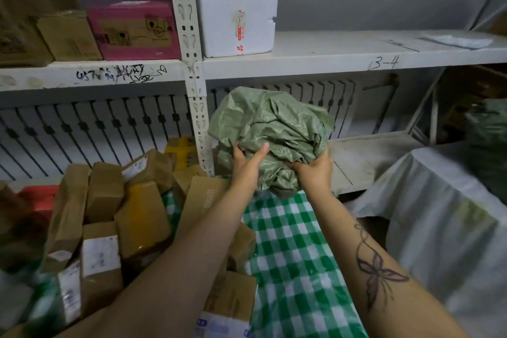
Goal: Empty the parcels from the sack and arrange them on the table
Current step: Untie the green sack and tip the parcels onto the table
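Crumpled green woven sack (274,123) looks limp, light, slick; left hand (247,166) clasps its 8 o'clock, right hand (314,173) clutches folds at 5 o'clock

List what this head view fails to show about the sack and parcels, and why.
Head view:
Inside of green sack: crumpled folds hide any remaining contents.
Fingertips of right hand: buried in sack fabric.
Text on parcel labels: blurred, unreadable.
Parts of bottom parcels: covered by left forearm, cut by frame edge.
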Demonstrator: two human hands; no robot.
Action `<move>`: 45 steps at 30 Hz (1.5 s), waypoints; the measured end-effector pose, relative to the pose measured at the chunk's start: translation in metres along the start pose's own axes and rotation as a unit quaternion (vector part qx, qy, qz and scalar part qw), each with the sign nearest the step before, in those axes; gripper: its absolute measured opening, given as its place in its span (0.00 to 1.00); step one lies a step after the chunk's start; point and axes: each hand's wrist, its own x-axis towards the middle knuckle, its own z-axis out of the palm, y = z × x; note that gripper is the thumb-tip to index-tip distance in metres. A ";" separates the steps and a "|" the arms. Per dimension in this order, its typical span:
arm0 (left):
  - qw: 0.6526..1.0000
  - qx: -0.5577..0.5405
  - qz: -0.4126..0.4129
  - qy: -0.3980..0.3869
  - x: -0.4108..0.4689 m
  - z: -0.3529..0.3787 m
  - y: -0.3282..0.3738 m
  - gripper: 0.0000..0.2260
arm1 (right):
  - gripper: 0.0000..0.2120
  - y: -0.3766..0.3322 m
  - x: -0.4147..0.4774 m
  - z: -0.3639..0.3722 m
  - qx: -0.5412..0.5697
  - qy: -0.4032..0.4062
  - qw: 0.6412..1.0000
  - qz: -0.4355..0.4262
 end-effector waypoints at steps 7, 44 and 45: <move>0.985 0.089 -0.124 0.080 0.021 0.027 -0.038 0.32 | 0.40 0.036 0.004 -0.011 -0.055 -0.029 0.997 0.049; 0.910 0.329 -0.254 -0.001 0.059 0.038 -0.115 0.39 | 0.43 0.114 0.038 0.023 -0.333 -0.162 0.908 0.194; 0.910 0.334 -0.247 -0.003 0.058 0.037 -0.113 0.39 | 0.44 0.113 0.037 0.022 -0.336 -0.162 0.907 0.193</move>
